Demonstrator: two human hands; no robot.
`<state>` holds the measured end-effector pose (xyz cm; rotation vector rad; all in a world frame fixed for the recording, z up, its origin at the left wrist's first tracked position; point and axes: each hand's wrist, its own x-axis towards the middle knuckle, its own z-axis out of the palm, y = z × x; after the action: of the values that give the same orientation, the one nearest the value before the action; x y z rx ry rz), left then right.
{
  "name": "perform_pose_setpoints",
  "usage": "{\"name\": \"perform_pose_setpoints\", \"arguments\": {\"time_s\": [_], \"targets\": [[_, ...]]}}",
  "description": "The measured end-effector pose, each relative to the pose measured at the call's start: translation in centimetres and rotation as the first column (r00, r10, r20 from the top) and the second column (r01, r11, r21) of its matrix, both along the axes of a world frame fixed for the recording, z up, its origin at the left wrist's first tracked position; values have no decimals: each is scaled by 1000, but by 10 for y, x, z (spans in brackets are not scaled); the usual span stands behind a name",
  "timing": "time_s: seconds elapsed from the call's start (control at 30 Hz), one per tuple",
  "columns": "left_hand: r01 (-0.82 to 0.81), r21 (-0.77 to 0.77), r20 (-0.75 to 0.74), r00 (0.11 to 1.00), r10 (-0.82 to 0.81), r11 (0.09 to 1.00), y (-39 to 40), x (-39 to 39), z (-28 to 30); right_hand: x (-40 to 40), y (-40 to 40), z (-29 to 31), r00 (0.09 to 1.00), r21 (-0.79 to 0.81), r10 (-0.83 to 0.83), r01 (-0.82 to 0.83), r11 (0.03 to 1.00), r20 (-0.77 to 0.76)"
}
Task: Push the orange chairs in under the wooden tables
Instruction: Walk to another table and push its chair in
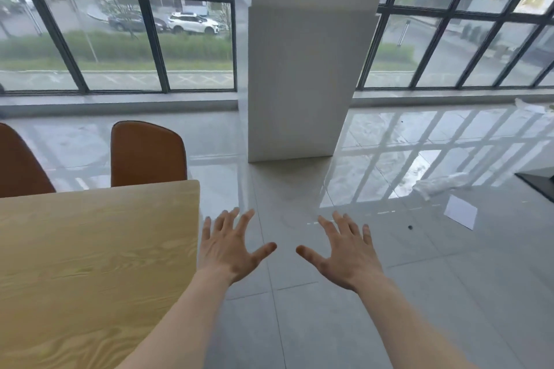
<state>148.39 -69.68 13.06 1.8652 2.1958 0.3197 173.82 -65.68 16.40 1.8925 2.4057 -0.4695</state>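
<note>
two orange chairs are seen at the far edge of the tabletop (90,249), the nearer chair (148,154) with its rounded, smooth, leather-like back standing upright just behind the pale wood-grain corner, the other chair (18,165) cut off at the left border; both are judged to be already tucked in. they lie ahead and to the left of the grip, so the left hand (227,252) is the nearer one, the right hand (347,255) being farther off. both hands are held spread wide, palms down, with nothing grasped, over the glossy grey tiled floor (329,323) before a white pillar (299,84).
</note>
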Motion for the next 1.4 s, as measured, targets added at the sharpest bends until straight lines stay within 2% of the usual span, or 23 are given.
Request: {"name": "perform_pose_setpoints", "arguments": {"time_s": [0.33, 0.63, 0.87, 1.13, 1.4], "targets": [[-177, -5, -33, 984, 177, 984, 220, -46, -4, -48, 266, -11, 986, 10, 160, -160, 987, -52], [-440, -24, -73, 896, 438, 897, 377, -106, 27, -141, 495, 11, 908, 17, 417, -416, 909, -36], [-614, -18, -67, 788, 611, 789, 457, -206, 11, -279, 614, -9, 789, 21, 613, -612, 790, -43], [-776, -21, -14, 630, 776, 630, 546, -348, -7, -468, 739, -13, 663, 8, 748, -748, 664, -39], [-907, -11, -30, 422, 906, 422, 585, -457, -7, -641, 802, -9, 432, 13, 900, -901, 434, -62]]}}
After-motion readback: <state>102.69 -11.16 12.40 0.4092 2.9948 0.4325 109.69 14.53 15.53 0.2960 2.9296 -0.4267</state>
